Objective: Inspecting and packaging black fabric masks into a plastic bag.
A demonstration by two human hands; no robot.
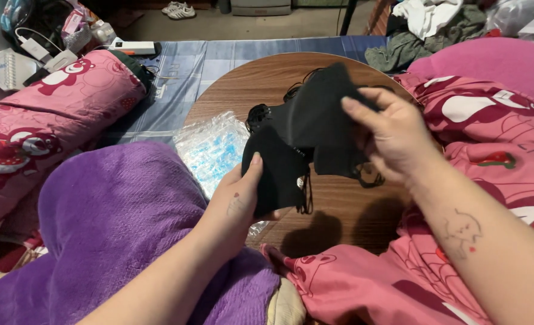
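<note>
Item: black face masks (306, 129), a bunch with ear loops dangling, held above the round wooden table (339, 204).
Left hand (243, 198): thumb and fingers pinching the lower mask.
Right hand (393, 135): fingers closed on the upper mask's right edge.
Left of masks: clear plastic packet (209, 147) on the table.
Near left: purple blanket (110, 210).
Right: pink printed bedding (496, 120).

Matt black cloth masks (315, 129); smooth, wood-grain round table (243, 90); crinkly, glossy clear plastic bag (209, 147); fuzzy purple fleece blanket (116, 210); soft pink printed bedding (490, 132).
</note>
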